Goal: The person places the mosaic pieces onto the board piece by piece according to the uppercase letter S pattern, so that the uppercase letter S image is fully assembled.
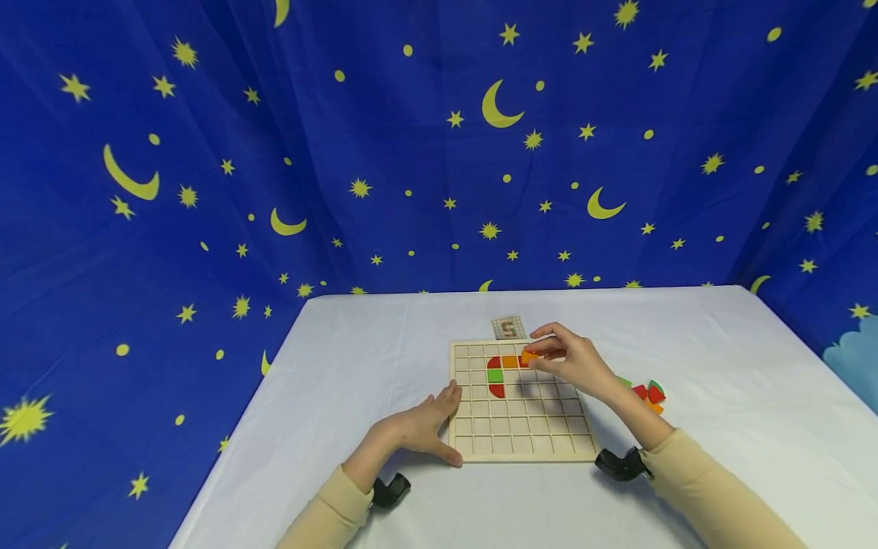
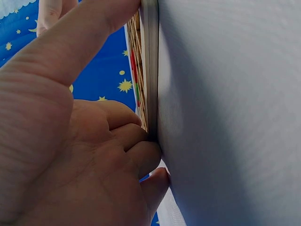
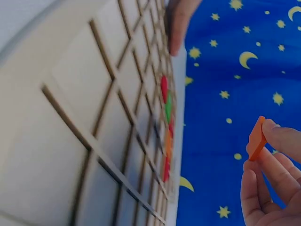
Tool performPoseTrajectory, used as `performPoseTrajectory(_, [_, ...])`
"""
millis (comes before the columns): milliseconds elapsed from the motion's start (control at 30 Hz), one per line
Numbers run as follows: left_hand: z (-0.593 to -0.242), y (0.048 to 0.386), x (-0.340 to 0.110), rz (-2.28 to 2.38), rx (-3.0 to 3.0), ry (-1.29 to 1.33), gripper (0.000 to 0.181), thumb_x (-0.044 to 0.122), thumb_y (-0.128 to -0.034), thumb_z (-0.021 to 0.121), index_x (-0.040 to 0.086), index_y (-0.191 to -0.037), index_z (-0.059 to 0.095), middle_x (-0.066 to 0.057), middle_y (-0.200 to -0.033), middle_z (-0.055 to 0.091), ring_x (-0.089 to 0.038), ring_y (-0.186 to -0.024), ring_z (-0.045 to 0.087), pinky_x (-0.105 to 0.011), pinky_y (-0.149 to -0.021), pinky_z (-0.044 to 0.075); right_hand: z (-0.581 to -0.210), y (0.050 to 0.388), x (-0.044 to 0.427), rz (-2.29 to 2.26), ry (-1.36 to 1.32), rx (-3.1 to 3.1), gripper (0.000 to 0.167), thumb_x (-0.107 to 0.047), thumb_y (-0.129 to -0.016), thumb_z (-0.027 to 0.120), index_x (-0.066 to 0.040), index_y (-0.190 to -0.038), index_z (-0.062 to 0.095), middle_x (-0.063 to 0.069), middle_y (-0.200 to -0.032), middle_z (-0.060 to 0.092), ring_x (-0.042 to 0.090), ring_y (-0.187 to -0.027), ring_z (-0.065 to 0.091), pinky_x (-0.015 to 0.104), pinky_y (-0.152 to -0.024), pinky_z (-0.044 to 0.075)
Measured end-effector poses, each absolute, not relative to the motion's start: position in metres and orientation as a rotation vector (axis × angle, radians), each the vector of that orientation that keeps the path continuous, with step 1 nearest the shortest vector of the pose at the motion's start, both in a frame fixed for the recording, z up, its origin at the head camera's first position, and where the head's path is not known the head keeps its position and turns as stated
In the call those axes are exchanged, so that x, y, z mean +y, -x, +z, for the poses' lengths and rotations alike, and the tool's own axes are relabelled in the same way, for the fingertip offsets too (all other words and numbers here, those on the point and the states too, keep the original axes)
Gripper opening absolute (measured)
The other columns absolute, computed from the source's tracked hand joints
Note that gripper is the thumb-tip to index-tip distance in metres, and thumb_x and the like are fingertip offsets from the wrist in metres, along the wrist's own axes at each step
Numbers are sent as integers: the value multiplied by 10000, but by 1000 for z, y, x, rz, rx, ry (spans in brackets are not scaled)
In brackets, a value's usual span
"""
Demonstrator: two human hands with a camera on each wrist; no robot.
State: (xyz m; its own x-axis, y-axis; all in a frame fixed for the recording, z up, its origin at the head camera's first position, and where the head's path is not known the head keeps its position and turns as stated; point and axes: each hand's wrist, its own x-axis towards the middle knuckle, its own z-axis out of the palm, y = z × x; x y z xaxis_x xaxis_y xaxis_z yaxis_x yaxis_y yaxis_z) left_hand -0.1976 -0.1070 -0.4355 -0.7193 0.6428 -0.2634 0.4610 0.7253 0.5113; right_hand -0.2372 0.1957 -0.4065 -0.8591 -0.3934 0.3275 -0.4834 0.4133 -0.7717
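My right hand [image 1: 576,366] pinches an orange square tile [image 3: 257,139] between thumb and fingers, held above the upper part of a wooden grid board [image 1: 521,425]. On the board lie a red rounded piece [image 1: 495,362], an orange square [image 1: 510,362], another red piece partly hidden by the held tile, a green square [image 1: 495,376] and a lower red rounded piece [image 1: 497,390]. My left hand [image 1: 421,427] rests against the board's left edge, its fingers along the side and the thumb near the front corner. The left wrist view shows the fingertips touching that edge.
Behind the board lies a small gridded card [image 1: 508,328] with a brown S-like figure. Several loose red, green and orange pieces [image 1: 656,394] lie right of the board, beside my right forearm. A white cloth [image 1: 329,358] covers the table; a blue starry curtain [image 1: 411,152] hangs behind.
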Motion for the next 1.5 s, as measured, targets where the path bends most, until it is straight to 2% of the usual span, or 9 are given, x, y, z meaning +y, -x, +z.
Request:
performPoseTrajectory(167, [-436,198,-107,576,2498,-852,1161,448,-707,803,-57,-1483,102,-189,-1555,16,-245,-1421,69,-386,-1141,89,-413,236,185,1460,-870,-2586,370,-72,-825,727,-35,-1148,551,121,-1026,690,203,-882,647,283,-772,526])
performPoseTrajectory(300, [-434,198,-106,572,2498,-855,1164,448,-707,803,-55,-1484,97,-190,-1554,9,-245,-1421,70,-386,-1140,92,-405,226,176,1467,-910,-2624,336,12,-811,715,22,-1105,554,163,-1008,672,294,-883,637,333,-771,530])
performPoseTrajectory(433, [-433,198,-106,574,2501,-858,1166,446,-704,805,-61,-1481,100,-193,-1553,12,-248,-1420,75,-388,-1140,98,-407,224,172,1468,-946,-2651,323,53,-804,700,22,-1089,550,186,-992,659,339,-869,625,354,-762,533])
performPoseTrajectory(633, [-434,199,-106,579,2502,-863,1168,444,-702,807,-65,-1480,100,-194,-1552,13,-249,-1420,73,-390,-1140,97,-435,239,176,1449,-972,-2671,339,-8,-815,718,23,-1106,547,105,-988,672,251,-867,631,337,-770,534])
performPoseTrajectory(933, [-432,199,-106,576,2504,-864,1160,439,-704,807,-68,-1478,107,-199,-1551,18,-253,-1420,75,-394,-1139,98,-448,247,174,1343,-1015,-2724,350,-68,-793,751,-57,-1092,568,-1,-985,682,183,-914,633,303,-783,519])
performPoseTrajectory(1167, [-431,198,-106,578,2495,-853,1164,444,-705,806,-59,-1482,100,-191,-1552,13,-246,-1421,65,-388,-1140,92,-451,247,169,1143,-1074,-2720,370,-77,-777,769,-67,-1081,558,-11,-981,680,168,-903,631,334,-769,516])
performPoseTrajectory(1500, [-434,197,-106,575,2502,-838,1149,437,-709,806,-56,-1483,114,-188,-1555,26,-245,-1421,76,-392,-1140,101,-454,245,168,1125,-1093,-2714,341,-103,-775,779,-85,-1057,588,-24,-946,668,140,-861,627,291,-731,522])
